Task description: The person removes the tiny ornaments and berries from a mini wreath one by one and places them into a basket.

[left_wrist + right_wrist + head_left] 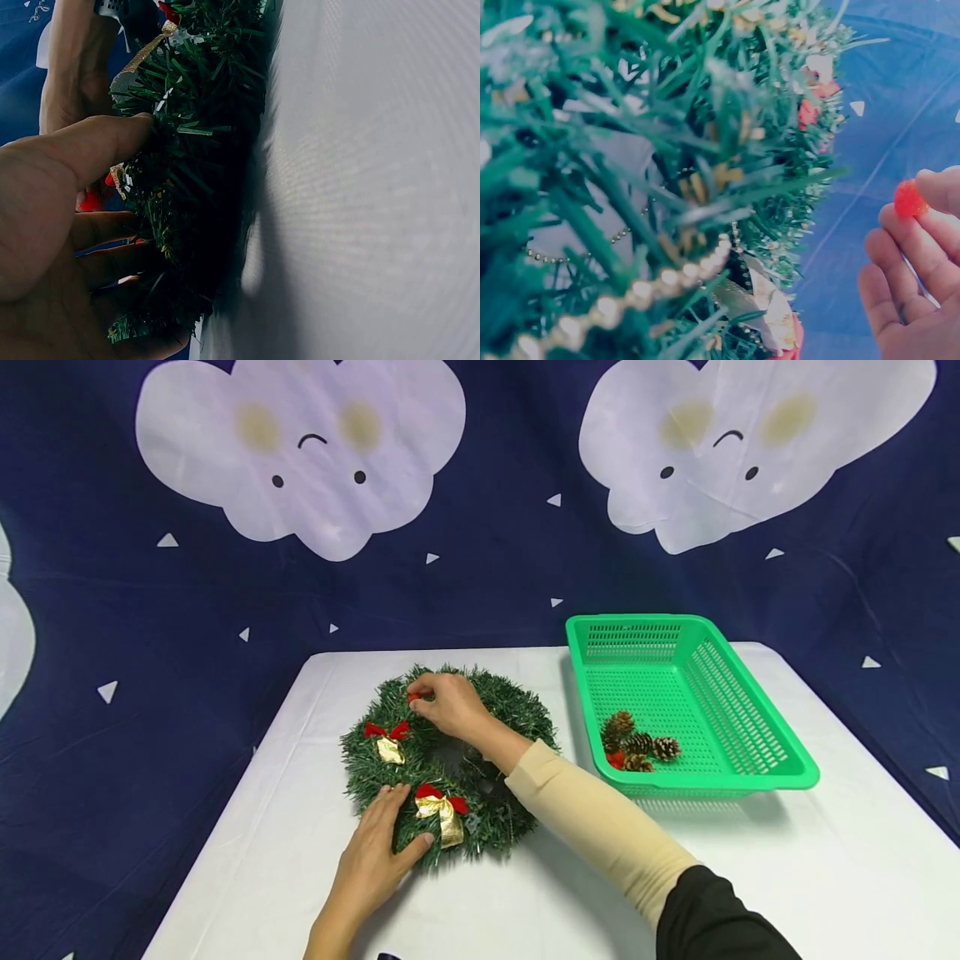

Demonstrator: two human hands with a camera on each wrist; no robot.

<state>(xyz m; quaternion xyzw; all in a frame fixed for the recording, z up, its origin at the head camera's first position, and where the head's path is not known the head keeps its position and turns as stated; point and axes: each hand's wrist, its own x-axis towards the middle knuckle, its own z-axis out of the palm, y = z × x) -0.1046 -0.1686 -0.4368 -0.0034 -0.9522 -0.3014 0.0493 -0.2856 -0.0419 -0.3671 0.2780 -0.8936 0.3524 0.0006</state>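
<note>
A green tinsel wreath (517,706) lies flat on the white table. Two red and gold bows are fixed on it, one at the left (389,748) and one at the front (448,827). Between thumb and fingertips my right hand (452,703) pinches a small red glittery ball (910,199), held over the wreath's far-left part. My left hand (371,856) rests on the wreath's front-left edge with thumb and fingers spread, the thumb (101,146) touching the tinsel. A string of gold beads (622,304) runs along the wreath in the right wrist view.
A green plastic basket (757,706) stands to the right of the wreath. In its near-left corner lie several pine cones (637,743) and something red (617,760). The white table (285,827) ends at a dark blue cloth (510,585) with clouds.
</note>
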